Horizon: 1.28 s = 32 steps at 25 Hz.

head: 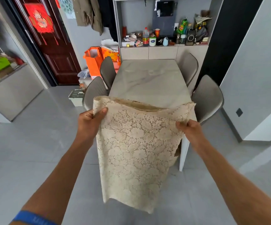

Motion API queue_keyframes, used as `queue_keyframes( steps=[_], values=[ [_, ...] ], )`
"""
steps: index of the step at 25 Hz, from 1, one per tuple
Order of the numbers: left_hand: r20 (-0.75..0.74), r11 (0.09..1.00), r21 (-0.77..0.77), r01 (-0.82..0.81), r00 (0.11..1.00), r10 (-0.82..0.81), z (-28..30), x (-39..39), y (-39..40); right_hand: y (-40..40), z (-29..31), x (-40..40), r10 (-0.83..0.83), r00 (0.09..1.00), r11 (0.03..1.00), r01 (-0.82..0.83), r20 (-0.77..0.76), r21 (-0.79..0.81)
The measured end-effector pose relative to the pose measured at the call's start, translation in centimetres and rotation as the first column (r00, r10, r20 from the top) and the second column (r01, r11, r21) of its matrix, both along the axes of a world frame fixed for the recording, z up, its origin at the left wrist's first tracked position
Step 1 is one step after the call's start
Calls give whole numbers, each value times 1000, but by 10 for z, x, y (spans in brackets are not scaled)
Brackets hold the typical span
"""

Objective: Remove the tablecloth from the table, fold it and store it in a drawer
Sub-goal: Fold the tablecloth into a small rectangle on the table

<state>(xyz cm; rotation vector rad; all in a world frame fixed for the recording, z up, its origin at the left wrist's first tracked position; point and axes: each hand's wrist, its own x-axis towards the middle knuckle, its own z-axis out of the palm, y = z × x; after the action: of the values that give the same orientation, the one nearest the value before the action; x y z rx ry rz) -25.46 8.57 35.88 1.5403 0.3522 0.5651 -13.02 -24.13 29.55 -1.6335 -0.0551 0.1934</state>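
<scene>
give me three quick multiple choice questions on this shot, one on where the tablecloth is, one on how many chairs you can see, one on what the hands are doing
1. Where is the lace tablecloth?
A. spread flat over the table
B. held up in the air at the table's near end
C. inside a drawer

2. How many chairs stand at the table?
A. two
B. four
C. six

3. What are the hands doing?
A. both pinch the cloth's upper edge
B. only the left hand holds it
C. both rest flat on the table

Answers:
1 B: the cloth hangs from both hands and the marble top is bare.
2 B: two chairs show on each side.
3 A: the left hand and the right hand each grip the upper edge.
</scene>
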Motion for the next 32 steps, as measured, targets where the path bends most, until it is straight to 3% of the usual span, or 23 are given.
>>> queue_keyframes(
  steps=[2,3,5,6,9,14,17,20,21,22,24,26,28,29,31,32],
  values=[
    [-103,1000,-10,21,994,-22,-16,-1,17,8,-5,4,-62,998,998,63,-25,27],
    [-241,999,49,18,970,-6,-30,-8,24,13,-11,1,-56,994,998,57,-89,13],
    [-500,987,157,45,865,40,-71,-29,31,14,-41,-16,-21,963,995,-6,-269,-99],
    [-539,989,144,43,841,42,-87,-37,30,13,-56,-25,-1,944,986,-55,-329,-159],
    [-543,991,44,-127,829,131,-102,-29,33,17,-60,-18,-87,931,960,-16,-354,-279],
    [-559,990,19,-140,819,126,-98,-7,39,30,-38,9,-223,921,939,115,-320,-324],
    [-600,990,-14,-137,794,101,-104,-3,36,24,-37,14,-240,934,832,56,-266,-552],
    [-637,989,85,-120,757,147,-104,6,32,17,-36,17,-196,964,664,-6,-182,-748],
    [-642,985,117,-126,747,171,-101,10,31,15,-34,20,-190,968,662,4,-163,-749],
    [-639,982,119,-145,746,187,-98,15,29,14,-32,22,-210,963,723,36,-170,-690],
    [-591,976,16,-218,785,185,-88,26,22,12,-25,26,-263,942,897,159,-207,-413],
    [-464,972,-92,-214,873,148,-75,35,17,3,-16,34,-268,947,961,250,-177,-118],
    [-387,999,52,11,922,10,-66,43,13,-11,-7,45,-117,989,993,116,-94,-15],
    [-409,969,200,147,911,-54,-62,46,10,-18,-4,51,-9,999,995,5,-37,-96],
    [-471,826,498,264,882,2,-56,57,6,-26,2,62,148,985,878,-91,86,-469],
    [-463,750,609,259,884,70,-51,66,2,-30,4,67,178,968,775,-25,180,-631]
  ],
)
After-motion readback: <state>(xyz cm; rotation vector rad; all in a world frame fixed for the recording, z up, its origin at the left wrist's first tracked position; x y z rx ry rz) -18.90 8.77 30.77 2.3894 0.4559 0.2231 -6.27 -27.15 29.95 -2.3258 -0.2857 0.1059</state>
